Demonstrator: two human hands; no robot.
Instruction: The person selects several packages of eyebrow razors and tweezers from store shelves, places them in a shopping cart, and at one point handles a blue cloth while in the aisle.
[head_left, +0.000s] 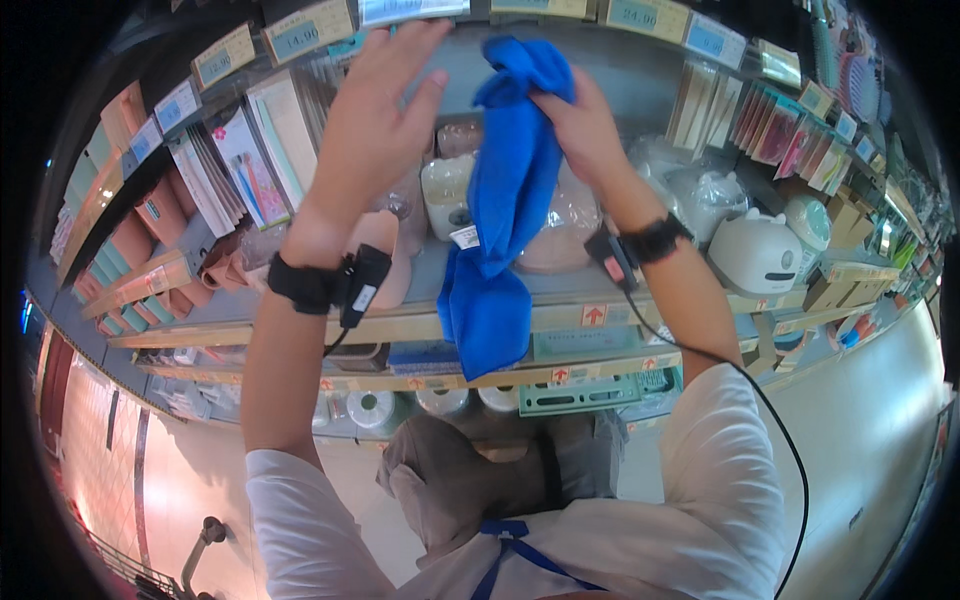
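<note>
A bright blue cloth (517, 165) is bunched in my right hand (589, 131) and hangs down in a long fold. Its lower end drops past the front edge of the shelf, and a small white label shows at its side. My left hand (390, 112) is raised with thumb and fingers apart and nothing in it. Its fingertips are close to the upper shelf's price-tag strip (307, 34); whether they touch it I cannot tell. Behind the cloth, plastic-wrapped containers (559, 225) stand on the grey shelf (427, 281), partly hidden.
To the right sits a white animal-eared tissue box (756, 251). Packaged brushes (251, 176) stand at left beside pink cups (161, 214). Lower shelves hold a green plastic rack (577, 394) and white rolls (371, 411). A black cable (780, 435) runs from my right wrist. A cart (199, 551) is at lower left.
</note>
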